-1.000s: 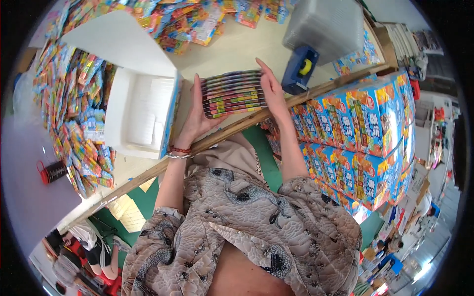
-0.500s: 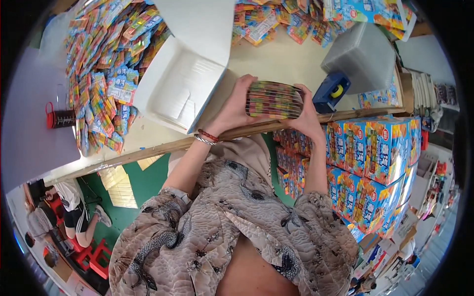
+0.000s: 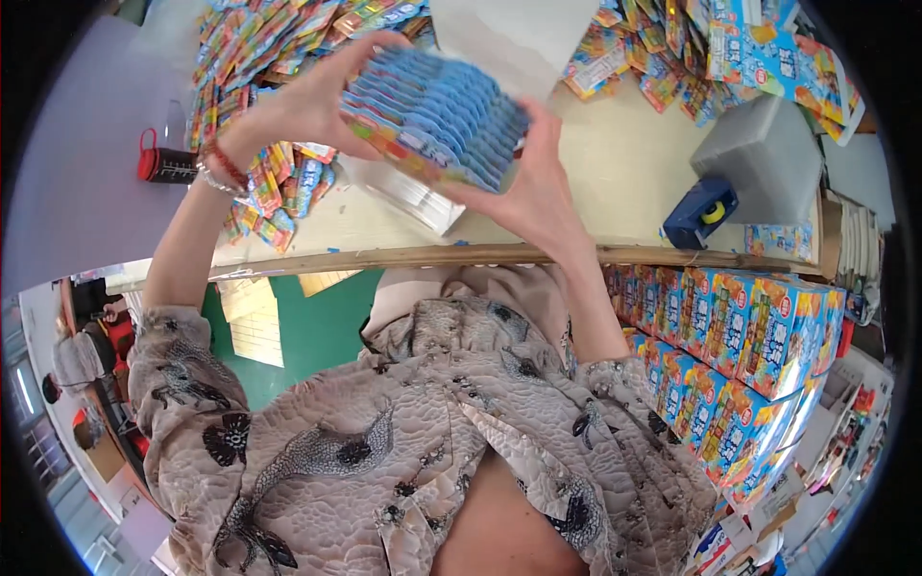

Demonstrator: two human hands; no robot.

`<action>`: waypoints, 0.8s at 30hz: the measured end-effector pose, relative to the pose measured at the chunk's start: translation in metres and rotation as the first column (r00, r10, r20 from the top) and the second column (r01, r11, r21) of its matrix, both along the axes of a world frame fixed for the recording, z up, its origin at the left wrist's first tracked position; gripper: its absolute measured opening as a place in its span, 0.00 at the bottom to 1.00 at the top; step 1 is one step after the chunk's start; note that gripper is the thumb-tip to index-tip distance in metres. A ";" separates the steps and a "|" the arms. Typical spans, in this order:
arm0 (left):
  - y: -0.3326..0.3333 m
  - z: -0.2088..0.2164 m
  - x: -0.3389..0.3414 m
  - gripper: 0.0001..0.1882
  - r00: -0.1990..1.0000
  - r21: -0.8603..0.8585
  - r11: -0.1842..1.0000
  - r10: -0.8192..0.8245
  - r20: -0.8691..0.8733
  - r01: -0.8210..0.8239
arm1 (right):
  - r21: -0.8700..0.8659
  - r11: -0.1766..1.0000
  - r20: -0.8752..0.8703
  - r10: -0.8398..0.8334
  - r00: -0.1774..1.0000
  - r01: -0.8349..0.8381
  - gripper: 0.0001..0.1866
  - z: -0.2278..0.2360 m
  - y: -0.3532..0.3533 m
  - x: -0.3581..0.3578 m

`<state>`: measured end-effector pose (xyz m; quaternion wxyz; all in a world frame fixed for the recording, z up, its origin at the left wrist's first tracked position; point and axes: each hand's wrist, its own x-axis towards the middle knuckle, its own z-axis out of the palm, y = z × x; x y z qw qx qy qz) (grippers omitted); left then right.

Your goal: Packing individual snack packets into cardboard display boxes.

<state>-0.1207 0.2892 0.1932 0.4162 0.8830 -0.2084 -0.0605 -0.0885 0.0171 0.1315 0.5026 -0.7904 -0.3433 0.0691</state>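
A row of flat, colourful packets with blue edges (image 3: 437,110) is squeezed between my two hands, over the table. My left hand (image 3: 312,101) grips its left end, fingers on the far side and thumb on the near side. At the right end, my right hand (image 3: 540,192) presses with its fingers along the side and corner. Beneath the packets stands an open white box (image 3: 423,206), its raised lid (image 3: 519,38) behind; the packets and my hands hide most of its inside. Whether the packets touch the box I cannot tell.
Loose packets lie in a large pile (image 3: 274,48) at the far left, more at the far right. A blue tape dispenser (image 3: 699,216) and a translucent plastic block (image 3: 759,149) sit right. A dark bottle (image 3: 171,165) stands left. Printed boxes (image 3: 740,326) are stacked beside the table edge (image 3: 432,257).
Both hands have carried the packets left and away from me, from beside the box to above it. The row has turned so its blue edges show. My view has shifted too.
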 end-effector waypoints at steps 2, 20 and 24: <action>0.006 -0.023 -0.004 0.49 0.994 -0.016 1.000 0.008 -0.113 -0.010 | -0.165 0.986 0.021 -0.016 1.000 0.019 0.58 -0.011 0.004 -0.004; 0.014 -0.067 0.007 0.49 0.859 -0.095 0.995 -0.079 -0.505 0.036 | -0.508 0.860 0.206 0.177 0.962 -0.050 0.33 -0.005 0.005 0.007; 0.015 -0.070 0.005 0.50 0.868 -0.089 0.995 -0.083 -0.489 0.045 | -0.384 0.923 0.404 0.194 0.894 -0.026 0.26 0.006 0.008 -0.005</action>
